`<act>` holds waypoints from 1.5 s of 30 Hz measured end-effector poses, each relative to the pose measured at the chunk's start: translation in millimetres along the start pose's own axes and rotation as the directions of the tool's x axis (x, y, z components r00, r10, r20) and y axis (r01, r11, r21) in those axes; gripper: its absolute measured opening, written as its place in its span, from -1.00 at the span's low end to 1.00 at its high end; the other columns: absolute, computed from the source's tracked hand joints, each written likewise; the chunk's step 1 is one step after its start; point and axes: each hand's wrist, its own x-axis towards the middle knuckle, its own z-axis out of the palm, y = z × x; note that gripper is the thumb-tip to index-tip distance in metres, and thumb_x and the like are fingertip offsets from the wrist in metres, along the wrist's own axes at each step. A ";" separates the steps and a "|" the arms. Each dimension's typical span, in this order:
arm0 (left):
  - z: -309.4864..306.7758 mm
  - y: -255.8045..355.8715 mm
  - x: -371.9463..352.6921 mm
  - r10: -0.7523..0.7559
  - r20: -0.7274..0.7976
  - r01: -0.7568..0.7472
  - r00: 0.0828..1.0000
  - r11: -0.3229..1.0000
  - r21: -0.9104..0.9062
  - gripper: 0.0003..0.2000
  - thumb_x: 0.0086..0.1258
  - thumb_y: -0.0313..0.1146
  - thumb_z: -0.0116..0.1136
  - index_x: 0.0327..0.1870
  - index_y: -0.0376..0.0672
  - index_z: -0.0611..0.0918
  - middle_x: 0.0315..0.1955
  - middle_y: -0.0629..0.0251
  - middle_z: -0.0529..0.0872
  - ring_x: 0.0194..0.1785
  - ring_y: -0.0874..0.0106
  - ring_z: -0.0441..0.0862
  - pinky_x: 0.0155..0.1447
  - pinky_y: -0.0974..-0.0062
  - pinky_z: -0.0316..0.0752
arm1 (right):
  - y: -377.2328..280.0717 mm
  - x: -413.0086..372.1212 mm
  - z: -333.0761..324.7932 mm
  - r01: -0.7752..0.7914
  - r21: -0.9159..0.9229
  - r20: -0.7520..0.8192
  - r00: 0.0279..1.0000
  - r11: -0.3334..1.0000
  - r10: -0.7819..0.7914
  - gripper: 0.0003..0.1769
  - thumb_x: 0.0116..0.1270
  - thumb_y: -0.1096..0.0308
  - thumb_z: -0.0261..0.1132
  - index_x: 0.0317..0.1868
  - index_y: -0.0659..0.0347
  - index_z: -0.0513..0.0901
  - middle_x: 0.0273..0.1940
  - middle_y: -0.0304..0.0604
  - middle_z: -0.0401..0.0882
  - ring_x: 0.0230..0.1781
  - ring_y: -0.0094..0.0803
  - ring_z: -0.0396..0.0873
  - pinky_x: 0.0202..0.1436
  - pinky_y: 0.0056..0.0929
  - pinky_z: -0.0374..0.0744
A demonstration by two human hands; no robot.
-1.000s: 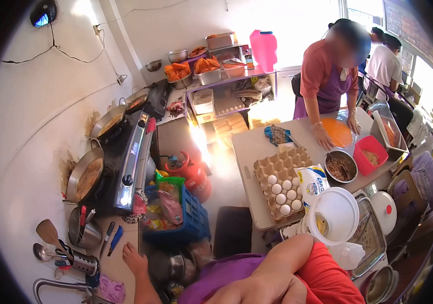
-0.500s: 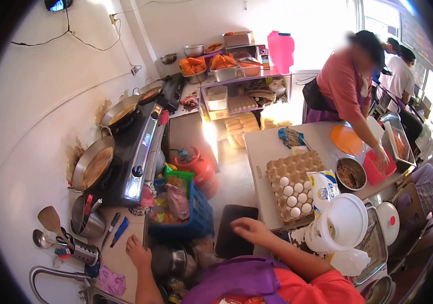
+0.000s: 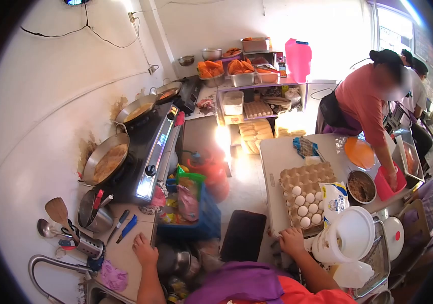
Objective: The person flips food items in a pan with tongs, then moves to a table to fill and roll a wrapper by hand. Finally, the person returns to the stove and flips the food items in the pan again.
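My left hand (image 3: 145,251) lies on the tiled counter (image 3: 134,273) by the sink, fingers stretched out and holding nothing. Just beyond it are a blue-handled knife (image 3: 127,228) and a black-handled knife (image 3: 118,224). My right hand (image 3: 292,241) rests palm down at the near edge of the white table (image 3: 271,172), fingers apart. Close in front of it sits a cardboard egg tray (image 3: 297,177) with several white eggs (image 3: 305,210). A large white plastic bucket (image 3: 345,235) stands to the right of that hand.
Frying pans (image 3: 107,161) with food sit on the gas stove (image 3: 150,157) at left. Between stove and table are a blue crate (image 3: 203,213), a red gas cylinder (image 3: 216,177) and a dark mat (image 3: 244,235). Across the table, a person (image 3: 361,101) reaches into a pink container (image 3: 391,181).
My right hand has moved right, from above the floor mat to the table edge. The left hand stays on the counter. The view has shifted slightly; the person opposite bends lower.
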 end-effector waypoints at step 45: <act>-21.3 1.2 -1.4 0.008 -0.007 -0.009 1.000 0.989 -0.151 -0.15 0.03 -0.26 0.49 0.39 -0.28 0.33 0.30 0.07 0.39 0.44 0.07 0.28 0.48 0.02 0.17 | -4.4 -5.0 4.9 0.111 -0.087 0.440 0.896 0.990 -0.062 -0.70 0.12 0.05 0.36 -0.34 0.11 0.72 -0.36 -0.07 0.65 -0.26 -0.03 0.64 -0.11 -0.04 0.56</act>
